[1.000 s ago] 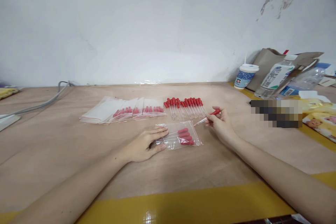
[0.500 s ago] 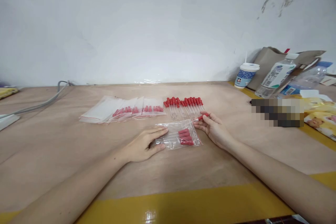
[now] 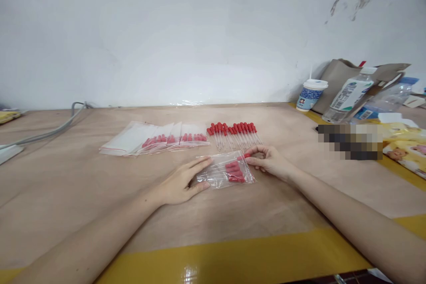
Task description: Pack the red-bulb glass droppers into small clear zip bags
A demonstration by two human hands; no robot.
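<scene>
A clear zip bag (image 3: pixel 216 172) lies in front of me with several red-bulbed glass droppers (image 3: pixel 235 173) inside, their bulbs toward its right end. My left hand (image 3: pixel 183 183) rests on the bag's left end, fingers stretched and thumb spread apart. At the bag's upper right corner, my right hand (image 3: pixel 268 160) pinches the red bulb of another dropper (image 3: pixel 244 156). That dropper's glass tube lies within the bag's mouth. Behind the bag, a row of loose droppers (image 3: pixel 248 129) lies with bulbs toward the wall. To their left, filled bags (image 3: pixel 195 135) overlap a stack of flat bags (image 3: pixel 123 137).
A paper cup with a straw (image 3: pixel 311 94), a plastic bottle (image 3: pixel 349 93) and a grey-brown bag (image 3: pixel 333 82) stand at the back right. Yellow packaging (image 3: pixel 408 151) and a blurred dark object (image 3: pixel 349 142) lie nearer. A grey cable (image 3: pixel 63 128) runs along the left.
My right hand has moved slightly left and down, bringing the dropper farther into the bag. My left hand stays in place on the bag.
</scene>
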